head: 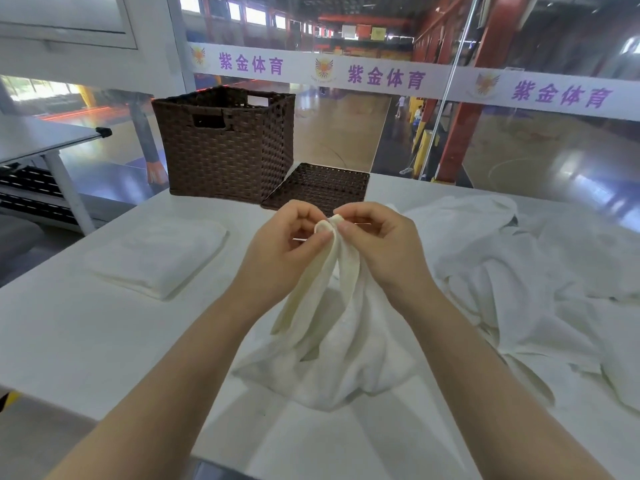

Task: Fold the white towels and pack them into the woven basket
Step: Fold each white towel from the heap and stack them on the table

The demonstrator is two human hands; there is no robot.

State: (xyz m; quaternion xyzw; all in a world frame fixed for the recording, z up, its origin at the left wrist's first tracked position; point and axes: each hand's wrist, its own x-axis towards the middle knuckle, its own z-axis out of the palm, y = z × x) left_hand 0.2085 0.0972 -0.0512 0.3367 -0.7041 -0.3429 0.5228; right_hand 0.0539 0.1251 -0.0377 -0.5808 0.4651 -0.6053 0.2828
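Above the desk (86,341), in front of the basket (225,147), both hands are meeting at one bunched edge of a towel (332,344). The left hand (284,251) is pinching that edge between thumb and curled fingers (304,216), and the right hand (384,247) is pinching it from the other side, its fingers (360,216) curled too. The towel is hanging from this grip in loose folds, with its lower part resting on the desk nearer the person than the basket. Left of it and nearer than the basket, a folded towel (156,258) is lying flat. Right of the basket, a pile (540,271) of crumpled white towels is spreading across the desk. The basket is standing upright and open at the far edge, and its lid (318,188) is lying just beside it on the right, touching its base.
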